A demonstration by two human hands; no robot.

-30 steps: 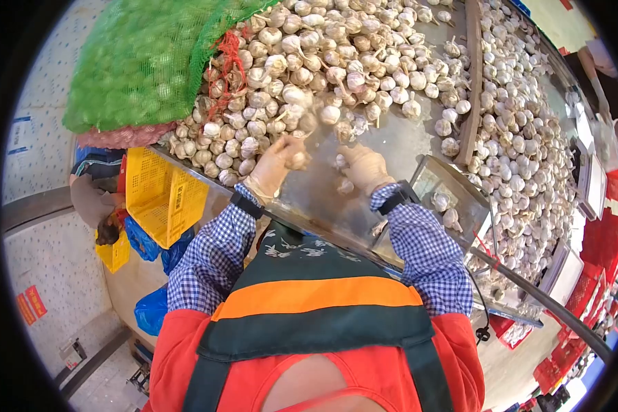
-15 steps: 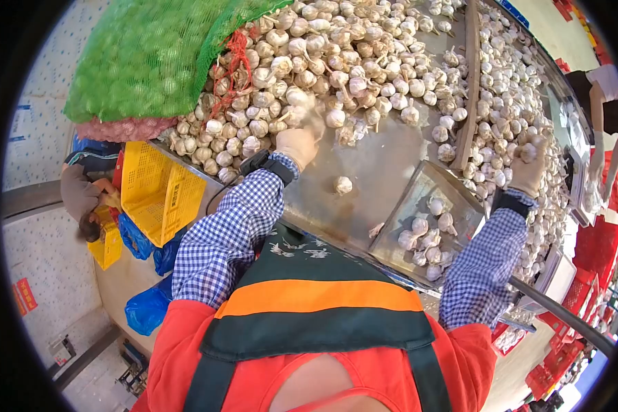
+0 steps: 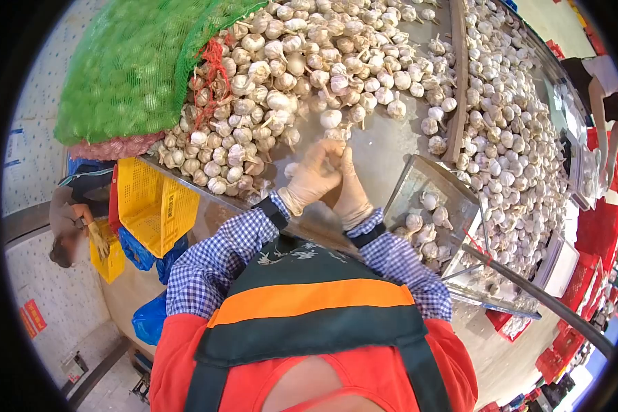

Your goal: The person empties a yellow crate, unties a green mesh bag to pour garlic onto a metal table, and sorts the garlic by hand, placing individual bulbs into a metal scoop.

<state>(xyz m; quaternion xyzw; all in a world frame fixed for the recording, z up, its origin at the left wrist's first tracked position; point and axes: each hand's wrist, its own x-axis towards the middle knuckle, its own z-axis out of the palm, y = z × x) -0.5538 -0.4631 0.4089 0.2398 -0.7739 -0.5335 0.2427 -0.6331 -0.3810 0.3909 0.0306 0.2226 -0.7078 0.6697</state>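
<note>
Both of my gloved hands meet above the metal table near its front edge. My left hand [image 3: 311,180] has its fingers bent inward, and my right hand [image 3: 352,192] touches it with fingers pressed together. A garlic bulb [image 3: 335,132] shows just beyond the fingertips; whether it is held is unclear. What lies between the fingers is hidden. Loose garlic bulbs [image 3: 281,86] are heaped behind and to the left. On the right stands a metal tray [image 3: 399,193] with several bulbs in it.
A wooden divider [image 3: 457,82] separates a second garlic heap [image 3: 505,137]. A green net sack [image 3: 127,75] lies at the back left. Yellow crates [image 3: 154,202] stand at the left, near a crouching person [image 3: 69,213]. Another person's arm [image 3: 599,117] shows at right. A metal bar [image 3: 542,295] crosses the lower right.
My right hand has come from the right-hand garlic heap to my left hand. My left hand has moved slightly right and nearer my body. The camera view has shifted a little.
</note>
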